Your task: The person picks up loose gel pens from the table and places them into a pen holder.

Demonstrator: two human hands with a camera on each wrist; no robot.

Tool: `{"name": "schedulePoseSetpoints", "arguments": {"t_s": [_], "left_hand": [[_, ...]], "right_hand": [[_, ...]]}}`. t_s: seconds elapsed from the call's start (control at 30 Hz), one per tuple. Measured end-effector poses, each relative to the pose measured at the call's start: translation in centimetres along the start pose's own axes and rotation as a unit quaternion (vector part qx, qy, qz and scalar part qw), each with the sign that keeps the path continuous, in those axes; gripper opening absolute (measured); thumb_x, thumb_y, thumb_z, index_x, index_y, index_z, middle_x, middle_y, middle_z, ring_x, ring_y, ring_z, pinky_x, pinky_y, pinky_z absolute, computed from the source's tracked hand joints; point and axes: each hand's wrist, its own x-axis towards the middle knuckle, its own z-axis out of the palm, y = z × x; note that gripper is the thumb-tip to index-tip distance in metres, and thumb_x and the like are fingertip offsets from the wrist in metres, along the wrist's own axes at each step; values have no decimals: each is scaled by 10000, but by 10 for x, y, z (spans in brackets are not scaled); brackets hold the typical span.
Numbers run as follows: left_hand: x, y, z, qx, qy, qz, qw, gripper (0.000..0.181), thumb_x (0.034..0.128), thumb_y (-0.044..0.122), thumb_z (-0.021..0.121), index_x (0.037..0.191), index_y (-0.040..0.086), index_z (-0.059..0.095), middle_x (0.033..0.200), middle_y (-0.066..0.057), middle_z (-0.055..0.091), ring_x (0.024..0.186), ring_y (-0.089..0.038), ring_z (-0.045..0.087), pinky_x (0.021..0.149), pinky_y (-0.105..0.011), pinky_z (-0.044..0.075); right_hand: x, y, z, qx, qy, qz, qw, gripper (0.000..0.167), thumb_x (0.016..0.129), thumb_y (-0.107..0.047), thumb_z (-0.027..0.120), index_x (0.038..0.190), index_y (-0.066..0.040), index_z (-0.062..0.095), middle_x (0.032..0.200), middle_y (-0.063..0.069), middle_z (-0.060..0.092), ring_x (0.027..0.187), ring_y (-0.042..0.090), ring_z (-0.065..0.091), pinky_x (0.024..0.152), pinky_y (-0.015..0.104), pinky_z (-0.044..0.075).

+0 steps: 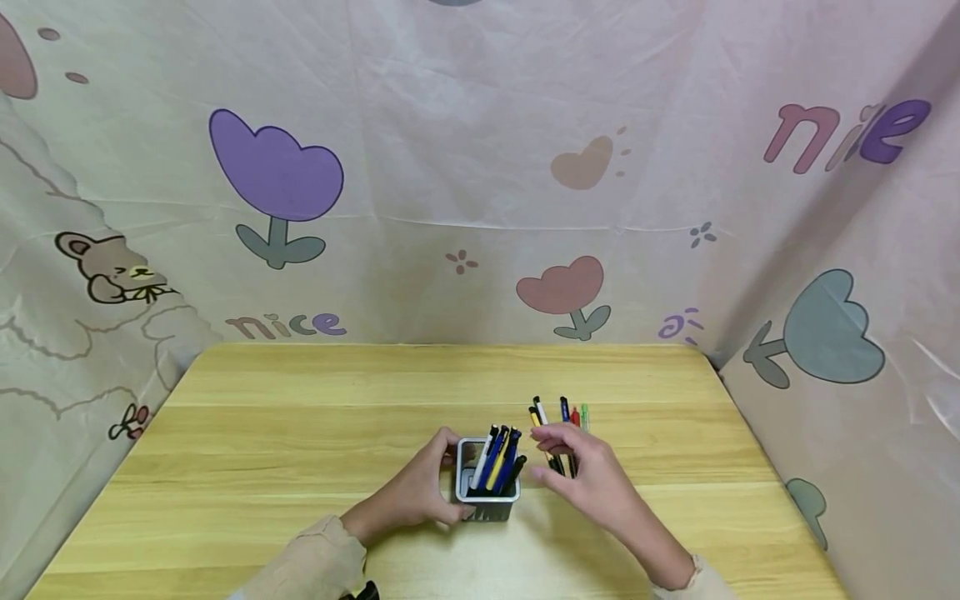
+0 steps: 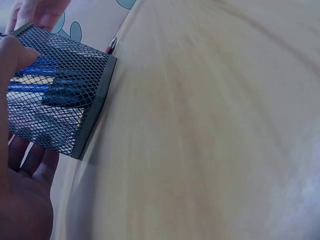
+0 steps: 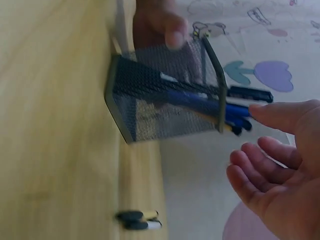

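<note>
A black mesh pen holder [image 1: 489, 510] stands upright on the table, with several pens [image 1: 497, 463] leaning in it, blue, yellow, white and black. My left hand [image 1: 420, 487] grips the holder from its left side, thumb at the front and fingers behind; the left wrist view shows the mesh [image 2: 60, 85] between thumb and fingers. Just right of the holder, my right hand [image 1: 588, 477] is raised with relaxed fingers and nothing held. In the right wrist view its thumb is close to the pen tops [image 3: 240, 117]; whether it touches them I cannot tell.
Several loose pens [image 1: 566, 410] lie on the table behind my right hand, among them red, green and blue ones. The wooden table [image 1: 300, 417] reaches back to a printed curtain [image 1: 450, 167], which also hangs at both sides. A small black object [image 1: 367, 592] shows at the bottom edge.
</note>
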Motion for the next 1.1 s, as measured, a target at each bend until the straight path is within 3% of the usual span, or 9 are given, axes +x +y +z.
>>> {"name": "schedulePoseSetpoints", "arguments": {"t_s": [0.2,0.43,0.57,0.87,1.1], "left_hand": [[1,2,0,239,98,188,9995,743,664,107,904,1246,119,442,1251,-61,589,1122,-151,583,1040,-251,543],[0,3,0,198,66,114,9997,741,673,114,908,1245,111,437,1265,-73,585,1125,-185,604,1044,-255,547],[-1,3,0,169,37,72,9998,745,677,117,909,1249,106,431,1286,-87,579,1137,-218,617,1048,-261,549],[-1,2,0,68,-10,-24,10000,755,683,116,909,1258,100,420,1297,-116,581,1135,-242,638,1005,-260,571],[-1,2,1,142,67,-41,9999,760,671,117,910,1267,104,438,1273,-83,579,1145,-199,591,1061,-256,539]], "right_hand": [[8,8,-13,-220,104,689,9973,458,821,-51,840,1250,-33,682,1109,66,737,1003,258,720,927,351,627],[24,26,-27,-239,329,1298,9907,427,886,-7,759,1291,47,639,1178,198,722,1036,303,718,941,419,617],[31,36,-32,-307,216,1724,9843,437,914,-27,731,1331,40,620,1242,222,708,1053,305,727,924,397,626],[45,54,-34,-764,98,2121,9742,455,918,-47,687,1350,66,599,1221,238,707,1031,323,719,869,421,635],[51,68,-30,-1194,-178,2445,9621,508,887,-36,657,1370,94,564,1207,249,692,1063,363,717,822,416,641]]}}
